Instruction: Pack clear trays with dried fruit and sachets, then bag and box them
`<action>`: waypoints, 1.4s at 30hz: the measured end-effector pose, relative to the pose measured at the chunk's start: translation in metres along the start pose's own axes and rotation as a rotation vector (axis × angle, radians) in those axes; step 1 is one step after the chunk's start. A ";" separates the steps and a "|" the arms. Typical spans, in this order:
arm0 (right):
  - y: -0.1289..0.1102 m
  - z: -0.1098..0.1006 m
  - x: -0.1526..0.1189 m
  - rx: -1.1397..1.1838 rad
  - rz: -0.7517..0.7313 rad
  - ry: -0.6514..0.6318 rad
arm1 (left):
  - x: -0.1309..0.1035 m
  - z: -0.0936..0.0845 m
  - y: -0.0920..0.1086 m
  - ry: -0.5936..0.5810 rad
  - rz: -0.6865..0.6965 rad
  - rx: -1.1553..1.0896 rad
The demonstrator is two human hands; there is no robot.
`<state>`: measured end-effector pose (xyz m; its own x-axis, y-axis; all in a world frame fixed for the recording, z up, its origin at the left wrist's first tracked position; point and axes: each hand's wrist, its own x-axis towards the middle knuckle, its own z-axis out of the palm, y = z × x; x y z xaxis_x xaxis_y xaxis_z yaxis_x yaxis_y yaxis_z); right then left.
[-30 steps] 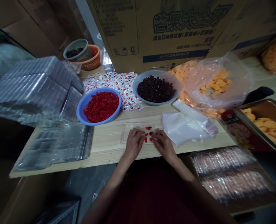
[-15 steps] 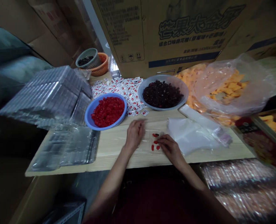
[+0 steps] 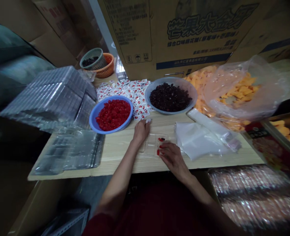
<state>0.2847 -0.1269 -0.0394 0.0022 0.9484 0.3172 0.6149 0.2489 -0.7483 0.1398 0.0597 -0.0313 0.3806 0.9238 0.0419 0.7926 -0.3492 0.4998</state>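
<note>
My left hand (image 3: 141,131) pinches a small white packet (image 3: 148,121) in front of the pile of packets (image 3: 139,98). A clear plastic tray (image 3: 151,144) lies open on the wooden table (image 3: 120,157), between my hands. Dark and red pieces (image 3: 161,139) sit in its right part. My right hand (image 3: 172,156) rests over that part, fingers bent down at the red pieces; whether it grips one is hidden. A blue bowl of red pieces (image 3: 114,115) stands left of the packets, and a bowl of dark pieces (image 3: 171,97) right of them.
Stacked clear trays (image 3: 54,95) fill the left side. White plastic bags (image 3: 199,139) lie right of my hands, below a large bag of orange pieces (image 3: 243,90). A cardboard box (image 3: 184,39) stands behind. Two baskets (image 3: 105,70) are at the back left.
A white packet now shows at my left fingertips. My right hand has moved slightly down and left, covering more of the red pieces.
</note>
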 end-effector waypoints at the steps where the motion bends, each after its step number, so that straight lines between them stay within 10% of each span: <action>1: 0.000 0.003 0.000 -0.011 0.000 0.013 | -0.018 -0.002 -0.002 0.012 0.013 -0.037; 7: 0.011 0.016 0.013 -0.122 -0.021 0.026 | -0.088 0.018 0.013 0.128 -0.012 -0.224; 13: 0.021 0.022 0.014 -0.237 -0.014 -0.038 | -0.091 0.025 0.025 0.293 0.064 0.062; 19: 0.021 0.024 0.024 -0.323 -0.055 -0.062 | -0.097 0.016 0.016 0.220 0.094 0.094; 25: 0.024 0.029 0.041 -0.431 -0.077 -0.174 | -0.035 0.000 -0.003 0.323 0.130 -0.034; 33: 0.026 0.021 0.021 -0.403 -0.001 -0.152 | 0.040 0.009 -0.019 0.133 -0.061 0.180; 42: 0.041 0.021 0.012 -0.354 -0.028 -0.175 | -0.053 -0.020 -0.020 0.147 0.231 -0.127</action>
<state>0.2939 -0.1012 -0.0785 -0.1337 0.9691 0.2075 0.8469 0.2205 -0.4839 0.0938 0.0206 -0.0266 0.4635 0.8383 0.2871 0.6238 -0.5388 0.5662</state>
